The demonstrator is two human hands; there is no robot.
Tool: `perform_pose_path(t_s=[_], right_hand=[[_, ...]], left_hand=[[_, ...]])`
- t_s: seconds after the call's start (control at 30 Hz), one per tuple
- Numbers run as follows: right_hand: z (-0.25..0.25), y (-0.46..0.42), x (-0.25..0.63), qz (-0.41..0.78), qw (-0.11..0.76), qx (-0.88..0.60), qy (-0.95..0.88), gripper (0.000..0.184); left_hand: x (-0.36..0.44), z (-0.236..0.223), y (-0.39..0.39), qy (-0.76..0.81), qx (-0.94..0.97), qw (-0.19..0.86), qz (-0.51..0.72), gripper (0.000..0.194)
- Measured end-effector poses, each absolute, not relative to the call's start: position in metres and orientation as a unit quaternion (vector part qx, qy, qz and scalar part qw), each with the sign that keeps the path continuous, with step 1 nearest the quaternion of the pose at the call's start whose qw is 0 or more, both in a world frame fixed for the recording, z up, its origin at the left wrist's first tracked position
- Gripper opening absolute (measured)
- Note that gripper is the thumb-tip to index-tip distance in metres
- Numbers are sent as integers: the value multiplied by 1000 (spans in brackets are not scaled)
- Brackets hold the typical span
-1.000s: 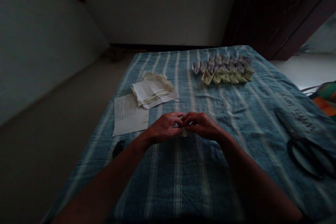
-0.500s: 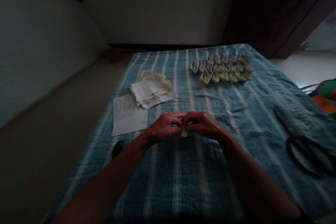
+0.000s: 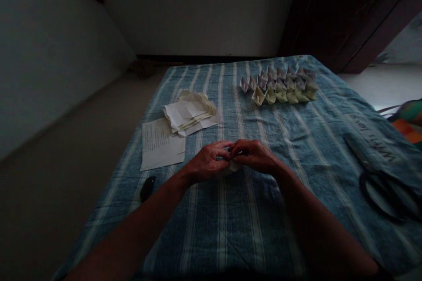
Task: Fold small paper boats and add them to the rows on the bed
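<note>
My left hand (image 3: 212, 158) and my right hand (image 3: 252, 155) meet over the middle of the cloth-covered table. Between them they pinch a small piece of folded paper (image 3: 233, 167), white where it shows; the fingers hide most of it, so its shape is unclear. Both hands are closed, fingertips nearly touching. Beyond them to the left lies a stack of creased paper sheets (image 3: 191, 112), partly over a printed sheet (image 3: 161, 145). Several folded paper boats (image 3: 280, 85), whitish and yellow-green, stand in rows at the far right.
Large black-handled scissors (image 3: 379, 180) lie at the right side, blades pointing away. A small black object (image 3: 147, 188) rests beside my left forearm. The striped blue tablecloth (image 3: 204, 224) has wrinkles. A colourful item (image 3: 407, 120) sits past the right edge.
Both hands stay in nearly the same place, with the fingers shifting slightly on the folded paper. Everything else on the table is unmoved.
</note>
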State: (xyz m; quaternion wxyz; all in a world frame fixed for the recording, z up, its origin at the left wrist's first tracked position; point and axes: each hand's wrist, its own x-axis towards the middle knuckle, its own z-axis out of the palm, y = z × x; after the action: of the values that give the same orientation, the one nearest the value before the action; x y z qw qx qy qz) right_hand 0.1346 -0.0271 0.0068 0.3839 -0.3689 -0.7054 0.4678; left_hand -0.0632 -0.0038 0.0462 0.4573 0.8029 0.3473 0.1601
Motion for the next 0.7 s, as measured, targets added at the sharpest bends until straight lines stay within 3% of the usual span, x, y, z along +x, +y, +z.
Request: perform_pose_path(t_s=[0.13, 0.3, 0.5, 0.7], right_hand=[[4, -28, 134, 440, 413, -404, -687, 6], [4, -32, 128, 314, 459, -425, -714, 5], [8, -41, 118, 115, 443, -484, -746, 10], [9, -44, 114, 44, 440, -476, -760, 7]], left_hand=[[-64, 46, -5, 377, 776, 474, 174, 10], [-63, 46, -8, 423, 751, 466, 199, 11], [-60, 44, -11, 457, 707, 479, 249, 13], [-58, 43, -11, 459, 675, 502, 287, 10]])
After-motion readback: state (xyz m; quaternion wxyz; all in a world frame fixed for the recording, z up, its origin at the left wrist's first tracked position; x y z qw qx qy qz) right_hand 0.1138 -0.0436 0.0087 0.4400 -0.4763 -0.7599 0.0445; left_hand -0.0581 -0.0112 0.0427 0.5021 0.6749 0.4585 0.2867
